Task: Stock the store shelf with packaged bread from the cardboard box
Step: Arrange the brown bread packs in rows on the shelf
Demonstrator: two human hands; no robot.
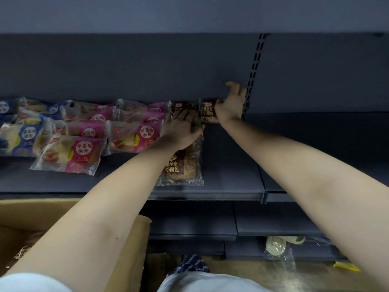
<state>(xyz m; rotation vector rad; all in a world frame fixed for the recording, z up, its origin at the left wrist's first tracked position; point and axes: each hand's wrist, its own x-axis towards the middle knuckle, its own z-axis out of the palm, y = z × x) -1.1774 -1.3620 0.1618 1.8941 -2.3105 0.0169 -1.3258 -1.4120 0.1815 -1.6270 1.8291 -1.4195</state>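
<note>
The left grip (183, 128) lies flat and wide on one brown pack (179, 107) and presses it down. The right grip (230, 106) touches the side of the next brown pack (207, 112), but I cannot tell if it pinches or only pushes. To do this well, I think both grips should slide these packs gently to the back of the shelf (231, 165), flat and side by side, without squashing the soft bread. A front brown pack (181, 167) lies just under the left grip's wrist, pink packs (130, 133) sit to its left, and the cardboard box (130, 239) is well below.
</note>
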